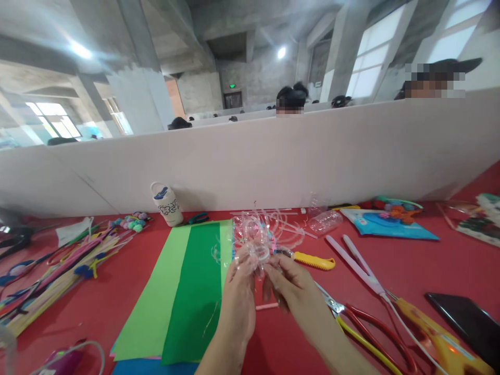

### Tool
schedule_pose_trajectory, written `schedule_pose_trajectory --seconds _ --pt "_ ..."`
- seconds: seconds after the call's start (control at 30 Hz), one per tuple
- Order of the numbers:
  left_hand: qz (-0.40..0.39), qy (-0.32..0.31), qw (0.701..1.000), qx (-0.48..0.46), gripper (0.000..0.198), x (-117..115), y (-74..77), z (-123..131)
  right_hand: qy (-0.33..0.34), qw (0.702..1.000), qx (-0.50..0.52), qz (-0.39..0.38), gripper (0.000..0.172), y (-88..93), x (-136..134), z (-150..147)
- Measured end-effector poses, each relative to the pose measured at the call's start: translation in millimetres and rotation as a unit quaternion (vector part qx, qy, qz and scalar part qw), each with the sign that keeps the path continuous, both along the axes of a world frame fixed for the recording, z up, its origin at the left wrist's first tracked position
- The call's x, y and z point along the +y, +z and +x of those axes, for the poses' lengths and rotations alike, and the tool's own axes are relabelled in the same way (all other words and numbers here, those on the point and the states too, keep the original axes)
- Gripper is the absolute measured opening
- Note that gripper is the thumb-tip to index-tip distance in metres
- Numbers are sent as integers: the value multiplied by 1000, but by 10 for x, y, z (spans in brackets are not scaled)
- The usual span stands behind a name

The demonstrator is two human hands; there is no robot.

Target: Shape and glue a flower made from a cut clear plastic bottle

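Observation:
Between my two hands, above the middle of the table, is a transparent plastic piece [261, 254] with curled, looping strips fanning out behind it. It resembles part of a cut-up plastic bottle, though glare blurs its edges. My left hand [241, 276] grips its left side with bent fingers. On the other side, my right hand [291, 281] pinches the lower right edge. Just beyond the right fingers lies a yellow-handled utility knife [314, 260]. Below the hands, a short pink stick [267, 307] rests on the red tabletop. Green paper sheets [195, 291] lie left of my left hand.
Right: scissors [367, 333], a pink flat iron [357, 265], an orange glue gun [441, 333], a black phone [466, 317], a blue packet [385, 225]. Left: a white bottle [167, 205] and pipe cleaners [66, 271]. A white partition [250, 161] stands behind; people's heads show beyond.

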State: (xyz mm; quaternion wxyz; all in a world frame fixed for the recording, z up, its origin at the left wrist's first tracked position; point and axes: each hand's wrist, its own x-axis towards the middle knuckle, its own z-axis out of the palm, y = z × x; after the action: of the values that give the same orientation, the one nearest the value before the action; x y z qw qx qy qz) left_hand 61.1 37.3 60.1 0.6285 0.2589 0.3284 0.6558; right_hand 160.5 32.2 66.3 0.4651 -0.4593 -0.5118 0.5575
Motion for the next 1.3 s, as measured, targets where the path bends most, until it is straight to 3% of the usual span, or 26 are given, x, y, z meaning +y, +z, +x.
schedule_pose_trajectory --seconds 0.17,0.4,0.7,1.13,1.3 --pt "28 16 998 61 28 -80 -20 -35 35 993 109 -39 34 -31 -7 -20" --pt "41 23 998 47 26 -72 25 -67 48 961 270 -41 23 -155 51 -42" --pt "49 -4 998 36 37 -67 52 -157 104 958 264 -32 22 -222 101 -32" --pt "55 9 997 51 42 -50 64 -168 105 958 266 -20 16 -406 209 61" --pt "75 -22 994 73 38 -35 47 -189 80 971 224 -6 13 -426 242 85"
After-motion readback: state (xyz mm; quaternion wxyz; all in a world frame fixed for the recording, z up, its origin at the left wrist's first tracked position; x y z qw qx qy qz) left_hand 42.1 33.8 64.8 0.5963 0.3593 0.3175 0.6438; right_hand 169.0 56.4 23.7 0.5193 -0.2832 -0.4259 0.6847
